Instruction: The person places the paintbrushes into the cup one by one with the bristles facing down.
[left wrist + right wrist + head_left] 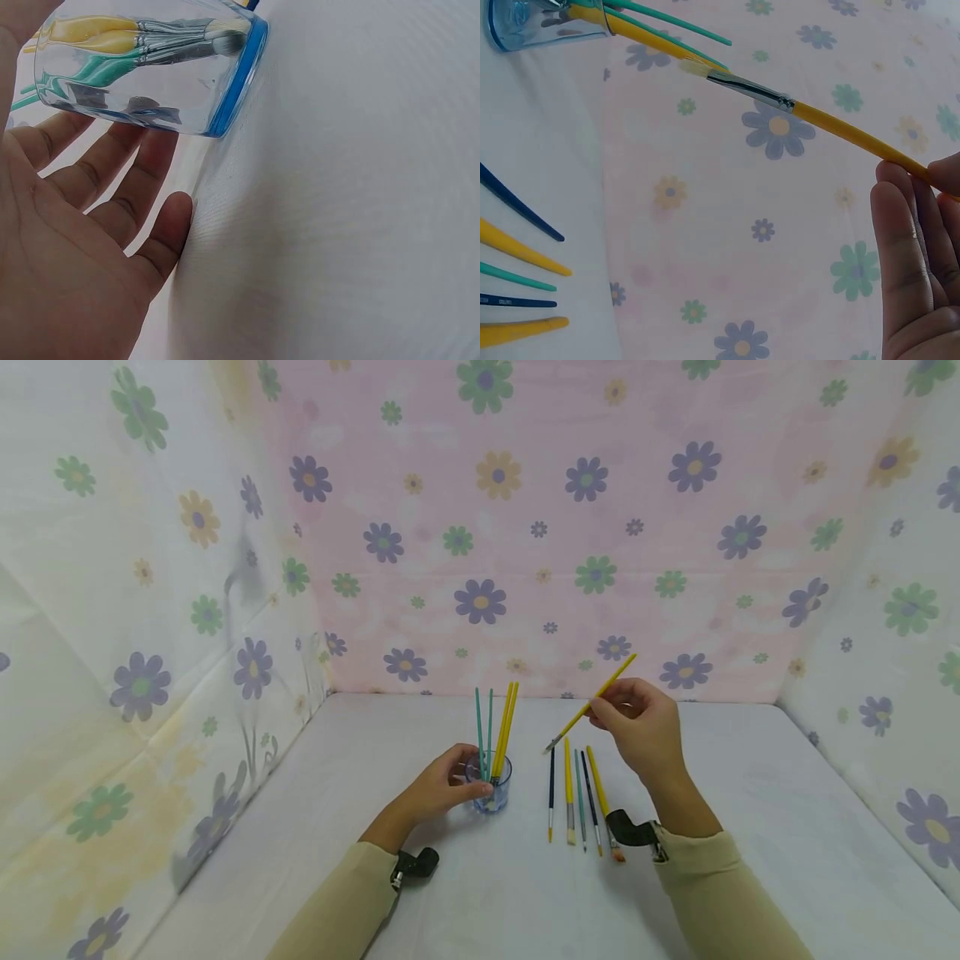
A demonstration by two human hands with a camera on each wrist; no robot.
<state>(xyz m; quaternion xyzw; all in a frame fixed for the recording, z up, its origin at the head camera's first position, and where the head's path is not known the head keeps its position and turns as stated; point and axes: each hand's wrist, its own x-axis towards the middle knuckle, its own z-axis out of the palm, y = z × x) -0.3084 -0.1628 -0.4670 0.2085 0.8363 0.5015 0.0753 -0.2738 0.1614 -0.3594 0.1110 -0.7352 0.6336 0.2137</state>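
Okay, right hand [647,722] pinches a yellow brush [840,131] partway along the handle, between thumb and fingers; bristles angle down-left out of the grip, handle end sticks up past it. Brush is off the table [517,902], apart from the clear cup [501,799]. Left hand [450,783] holds cup, thumb on near side; two green, two yellow brushes [507,727] lean inside. Five loose brushes [568,777] lie between the hands.
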